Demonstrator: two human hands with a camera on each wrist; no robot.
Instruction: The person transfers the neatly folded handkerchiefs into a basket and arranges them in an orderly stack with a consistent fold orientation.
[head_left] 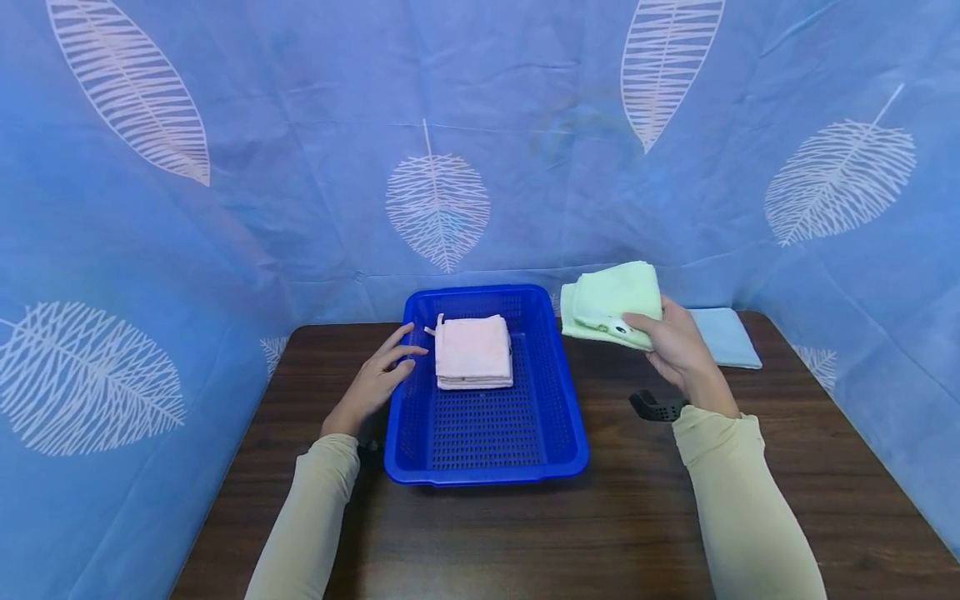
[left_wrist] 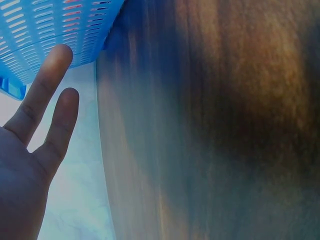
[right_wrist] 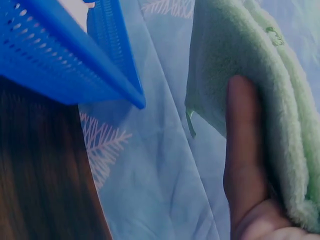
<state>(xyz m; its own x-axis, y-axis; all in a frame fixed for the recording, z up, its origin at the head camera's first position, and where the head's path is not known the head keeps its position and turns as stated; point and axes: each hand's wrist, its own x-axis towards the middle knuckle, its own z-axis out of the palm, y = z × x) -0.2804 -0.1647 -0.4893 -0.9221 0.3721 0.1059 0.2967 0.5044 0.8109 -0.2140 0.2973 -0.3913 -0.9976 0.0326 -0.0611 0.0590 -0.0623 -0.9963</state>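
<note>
My right hand (head_left: pixel 678 343) pinches a folded pale green towel (head_left: pixel 621 296), thumb on top and fingers beneath, to the right of the blue basket (head_left: pixel 486 475). In the right wrist view a finger lies along the underside of the green towel (right_wrist: pixel 220 60), which is off the table. Inside the basket, towards its back left, lies a folded pale pink towel (head_left: pixel 472 350). My left hand (head_left: pixel 375 379) is at the basket's left rim, its fingers loosely spread and holding nothing. The left wrist view has two fingers in front of the basket's slotted side (left_wrist: pixel 55 30).
A folded light blue towel (head_left: pixel 724 337) lies on the dark wooden table (head_left: pixel 510 542) at the back right, partly behind my right hand. A blue cloth with white leaf prints (head_left: pixel 315 167) hangs behind the table and along its sides.
</note>
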